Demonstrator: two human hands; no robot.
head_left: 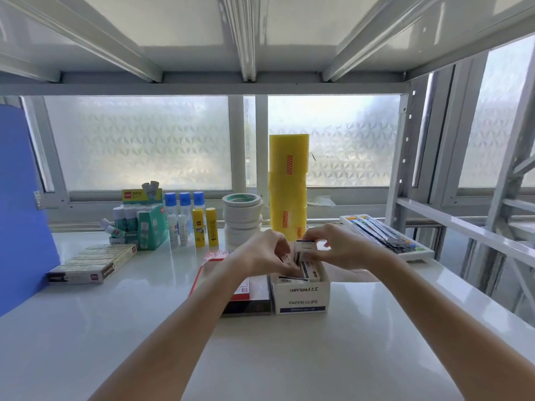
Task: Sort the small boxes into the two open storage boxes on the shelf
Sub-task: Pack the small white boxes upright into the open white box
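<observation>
We hold both hands over the white paper-clip storage box (301,293), which stands open on the shelf (86,328) just beside a red-and-black storage box (246,299). Our right hand (344,250) pinches a small box (306,250) upright between thumb and fingers, poised above the open top, likely so it slides in on edge beside those already packed. Our left hand (260,253) curls its fingers onto another small box at the opening, seemingly steadying or parting the row. Exactly what the left fingers grip is hard to make out. Our left forearm covers much of the red storage box, so its contents stay hidden.
</observation>
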